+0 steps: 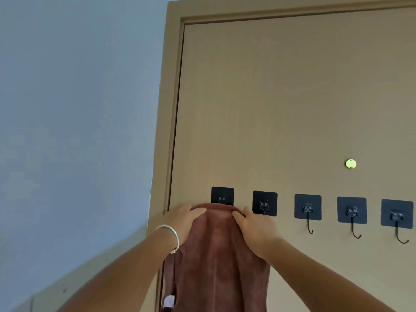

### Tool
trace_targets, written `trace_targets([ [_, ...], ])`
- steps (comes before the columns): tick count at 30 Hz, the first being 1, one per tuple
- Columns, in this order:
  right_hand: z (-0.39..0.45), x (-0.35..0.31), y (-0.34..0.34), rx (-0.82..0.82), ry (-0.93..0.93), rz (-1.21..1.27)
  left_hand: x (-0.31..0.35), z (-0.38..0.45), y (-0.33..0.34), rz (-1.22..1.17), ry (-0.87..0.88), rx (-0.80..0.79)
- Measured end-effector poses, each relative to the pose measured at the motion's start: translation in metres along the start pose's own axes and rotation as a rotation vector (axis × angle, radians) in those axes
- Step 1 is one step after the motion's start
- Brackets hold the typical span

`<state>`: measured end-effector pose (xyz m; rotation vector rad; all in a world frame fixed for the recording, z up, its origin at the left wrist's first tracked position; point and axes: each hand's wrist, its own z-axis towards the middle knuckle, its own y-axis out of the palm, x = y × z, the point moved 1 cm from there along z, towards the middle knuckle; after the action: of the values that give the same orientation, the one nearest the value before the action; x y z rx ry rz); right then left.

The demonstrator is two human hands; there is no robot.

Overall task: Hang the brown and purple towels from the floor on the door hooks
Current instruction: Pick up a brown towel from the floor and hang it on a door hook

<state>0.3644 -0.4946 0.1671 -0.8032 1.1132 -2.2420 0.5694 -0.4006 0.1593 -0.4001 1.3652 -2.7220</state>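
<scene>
So both hands, left hand (183, 218) and right hand (252, 224), pinch the brown towel (221, 255) between their fingers (199, 210) at the leftmost hook (222, 197); purple towel unseen, likely still to hang.

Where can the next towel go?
The three right hooks hang bare, with open door between them. The left end is crowded: both hands, left and right, hold the brown towel over the first hook, the right hand partly covering the second hook.
</scene>
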Motion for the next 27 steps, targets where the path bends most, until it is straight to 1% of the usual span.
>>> trace_targets([
  [1,-0.003,-0.005,0.010,0.004,0.013,0.046,0.000,-0.004,0.006,-0.004,-0.015,-0.051],
  [2,-0.008,-0.011,0.021,0.003,0.033,0.110,-0.003,-0.008,0.014,0.028,0.001,-0.062],
  [3,-0.014,-0.016,0.030,-0.009,0.055,0.171,-0.005,-0.016,0.020,-0.053,-0.077,-0.088],
  [4,-0.021,-0.021,0.038,-0.024,0.073,0.205,-0.005,-0.023,0.029,-0.084,-0.096,-0.106],
  [5,-0.027,-0.027,0.046,-0.051,0.078,0.194,-0.002,-0.031,0.038,-0.125,-0.136,-0.103],
  [6,-0.032,-0.035,0.051,-0.097,0.080,0.157,0.004,-0.037,0.050,-0.215,-0.165,-0.121],
  [7,-0.035,-0.043,0.055,-0.136,0.091,0.134,0.009,-0.045,0.060,-0.296,-0.204,-0.169],
  [8,-0.035,-0.052,0.058,-0.153,0.104,0.138,0.016,-0.049,0.068,-0.361,-0.211,-0.181],
  [9,-0.035,-0.060,0.061,-0.163,0.117,0.154,0.020,-0.052,0.077,-0.351,-0.161,-0.186],
  [11,-0.032,-0.066,0.060,-0.174,0.134,0.171,0.027,-0.057,0.081,-0.202,-0.012,-0.156],
  [12,-0.031,-0.065,0.058,-0.187,0.125,0.151,0.024,-0.057,0.080,-0.209,-0.004,-0.157],
  [13,-0.033,-0.062,0.055,-0.196,0.114,0.113,0.020,-0.058,0.078,-0.203,-0.025,-0.215],
  [14,-0.036,-0.058,0.052,-0.205,0.099,0.061,0.017,-0.059,0.074,-0.064,-0.033,-0.287],
  [16,-0.046,-0.053,0.044,-0.231,0.063,-0.044,0.014,-0.065,0.057,0.294,-0.010,-0.454],
  [17,-0.052,-0.050,0.041,-0.242,0.048,-0.070,0.013,-0.069,0.046,0.414,0.005,-0.515],
  [18,-0.057,-0.046,0.036,-0.245,0.038,-0.076,0.015,-0.071,0.034,0.475,-0.007,-0.537],
  [20,-0.063,-0.035,0.023,-0.204,0.029,-0.060,0.021,-0.070,0.006,0.522,-0.016,-0.489],
  [22,-0.067,-0.019,0.006,-0.115,0.029,-0.024,0.032,-0.062,-0.021,0.522,-0.013,-0.391],
  [25,-0.074,0.013,-0.022,0.018,0.075,0.023,0.062,-0.046,-0.048,0.451,0.049,-0.191],
  [27,-0.082,0.037,-0.039,0.072,0.135,0.025,0.087,-0.035,-0.052,0.416,0.120,-0.066],
])
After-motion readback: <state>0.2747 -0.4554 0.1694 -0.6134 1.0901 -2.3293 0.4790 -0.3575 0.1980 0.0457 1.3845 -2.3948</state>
